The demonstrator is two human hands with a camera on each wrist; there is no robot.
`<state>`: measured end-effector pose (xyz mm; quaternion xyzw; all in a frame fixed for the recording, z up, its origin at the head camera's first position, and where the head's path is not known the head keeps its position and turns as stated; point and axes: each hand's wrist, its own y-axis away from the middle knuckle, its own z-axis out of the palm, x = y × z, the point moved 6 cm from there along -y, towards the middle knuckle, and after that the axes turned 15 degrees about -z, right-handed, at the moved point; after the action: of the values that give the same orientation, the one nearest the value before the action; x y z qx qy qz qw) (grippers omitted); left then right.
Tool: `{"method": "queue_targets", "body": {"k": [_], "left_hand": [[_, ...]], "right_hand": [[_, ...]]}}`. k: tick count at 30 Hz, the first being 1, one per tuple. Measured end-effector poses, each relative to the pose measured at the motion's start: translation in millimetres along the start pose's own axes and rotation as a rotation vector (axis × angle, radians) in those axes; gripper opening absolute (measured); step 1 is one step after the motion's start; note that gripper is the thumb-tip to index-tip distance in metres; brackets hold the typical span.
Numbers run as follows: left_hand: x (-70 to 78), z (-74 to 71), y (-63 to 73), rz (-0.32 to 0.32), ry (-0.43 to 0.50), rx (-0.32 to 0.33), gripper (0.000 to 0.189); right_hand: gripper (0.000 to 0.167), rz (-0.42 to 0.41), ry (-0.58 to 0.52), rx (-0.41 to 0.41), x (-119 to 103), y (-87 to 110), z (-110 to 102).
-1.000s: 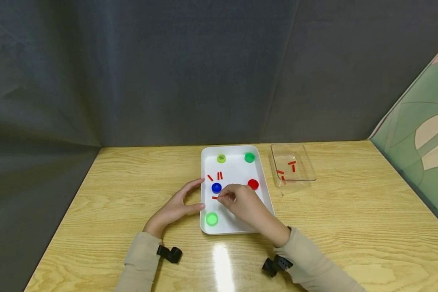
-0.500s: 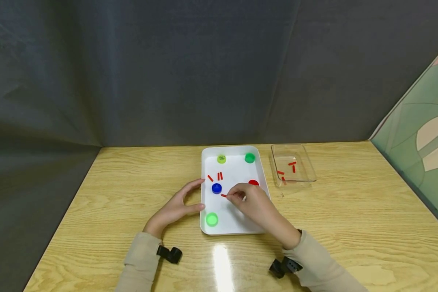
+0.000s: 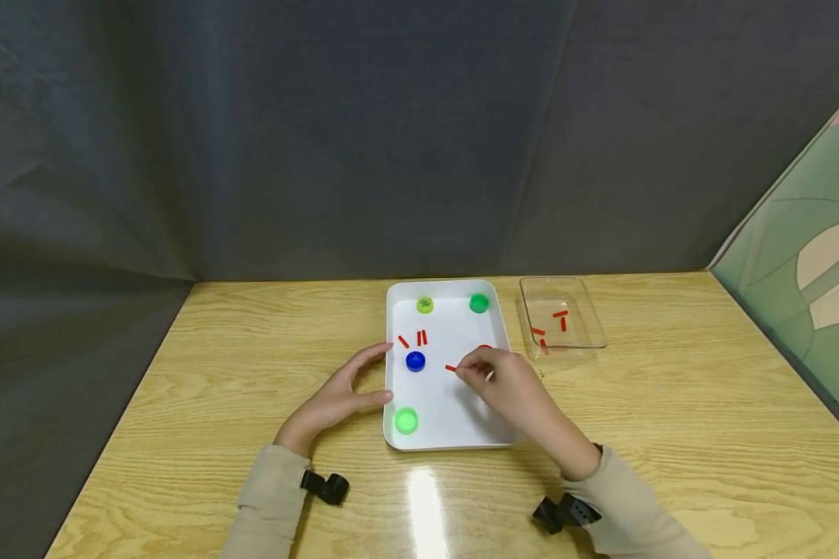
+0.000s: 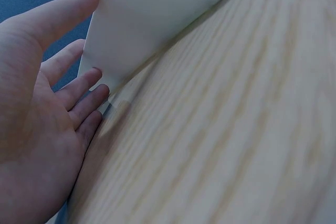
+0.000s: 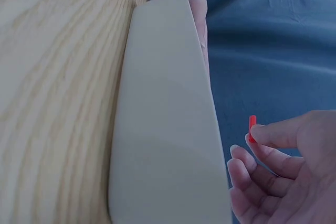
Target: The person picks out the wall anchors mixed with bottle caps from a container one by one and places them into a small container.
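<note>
My right hand point(image 3: 506, 384) pinches a short red stick point(image 5: 252, 128) between thumb and index finger, held over the right half of a white tray point(image 3: 454, 427). Fingers and thumb spread, my left hand point(image 3: 342, 394) touches the tray's left wall. Inside the tray, a blue cap point(image 3: 416, 361) lies left of the held stick, with several red sticks point(image 3: 419, 338) just behind it. A light green cap point(image 3: 406, 421) is in the front left corner, a yellow-green cap point(image 3: 425, 305) and a green cap point(image 3: 479, 303) at the back. My right hand mostly hides a red cap point(image 3: 485, 347).
A clear plastic box point(image 3: 587, 330) with several red sticks point(image 3: 561, 314) stands right of the tray on the wooden table point(image 3: 685, 404). Behind the table hangs a dark curtain point(image 3: 391, 140). A patterned panel point(image 3: 811, 256) is at the right.
My right hand has lifted the red stick from in front of the blue cap and carried it right across the tray. My left hand stays at the tray's left wall.
</note>
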<state>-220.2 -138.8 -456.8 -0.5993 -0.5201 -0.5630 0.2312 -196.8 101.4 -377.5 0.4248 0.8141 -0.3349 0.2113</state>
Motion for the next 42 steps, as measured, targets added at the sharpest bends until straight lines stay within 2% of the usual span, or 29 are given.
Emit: {"method": "queue_targets", "body": {"k": [12,26,42], "left_hand": [[0.1,0.3,0.1,-0.001,0.007,-0.008,0.075],[1.7,0.5,1.2,-0.001,-0.009,0.004,0.075],[1.3,0.9,-0.3,0.006,-0.004,-0.002,0.074]], "right_hand": [[0.004,0.044,0.023,0.042,11.5,6.3,-20.4],[0.005,0.067,0.086,0.046,25.6,10.1,-48.0],[0.01,0.099,0.13,0.058,40.4,10.4,-68.0]]}}
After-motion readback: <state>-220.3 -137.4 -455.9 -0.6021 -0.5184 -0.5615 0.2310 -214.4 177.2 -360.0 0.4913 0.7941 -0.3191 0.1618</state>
